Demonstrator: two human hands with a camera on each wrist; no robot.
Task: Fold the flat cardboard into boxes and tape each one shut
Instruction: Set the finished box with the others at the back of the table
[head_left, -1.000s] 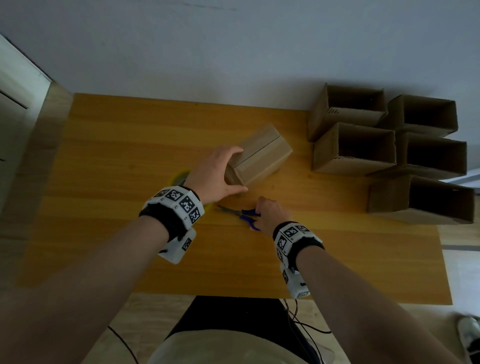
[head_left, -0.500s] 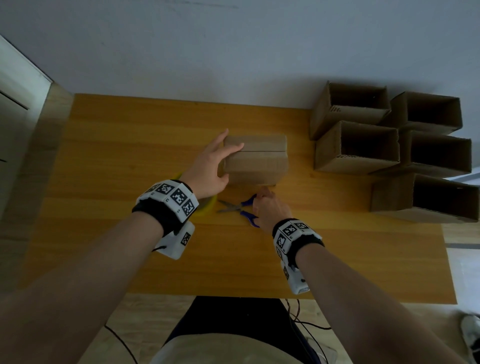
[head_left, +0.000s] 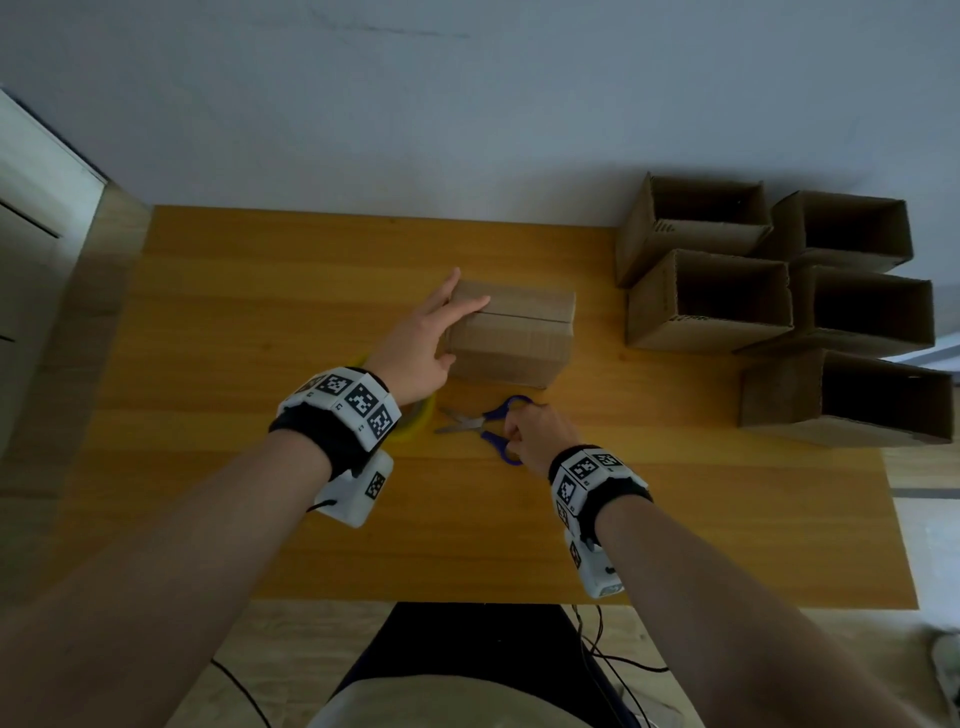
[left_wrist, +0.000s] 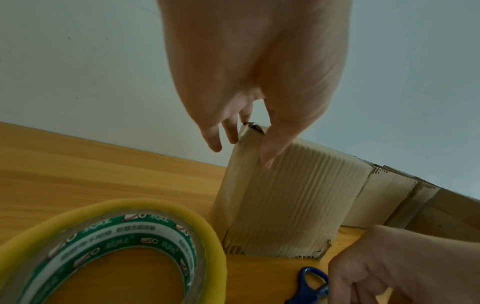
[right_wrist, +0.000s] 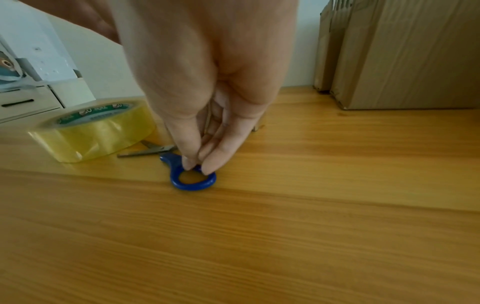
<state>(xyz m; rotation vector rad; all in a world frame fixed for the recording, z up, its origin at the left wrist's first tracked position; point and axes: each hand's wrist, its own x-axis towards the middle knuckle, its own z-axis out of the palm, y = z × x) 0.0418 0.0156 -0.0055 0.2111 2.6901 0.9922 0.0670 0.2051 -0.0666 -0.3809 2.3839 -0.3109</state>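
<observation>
A closed cardboard box lies on the wooden table, its top flaps meeting in a seam. My left hand rests against the box's left end, fingers straight over the top edge and thumb on the near face. My right hand pinches a handle ring of the blue scissors, which lie flat on the table just in front of the box. A yellowish tape roll lies under my left wrist.
Several open-topped cardboard boxes stand grouped at the table's back right, close to the wall. White furniture stands left of the table. Cables hang near the table's front edge.
The box has turned from skewed to square with the table edge and shifted slightly away from me. My left hand slid to its left end. My right hand stayed at the scissors.
</observation>
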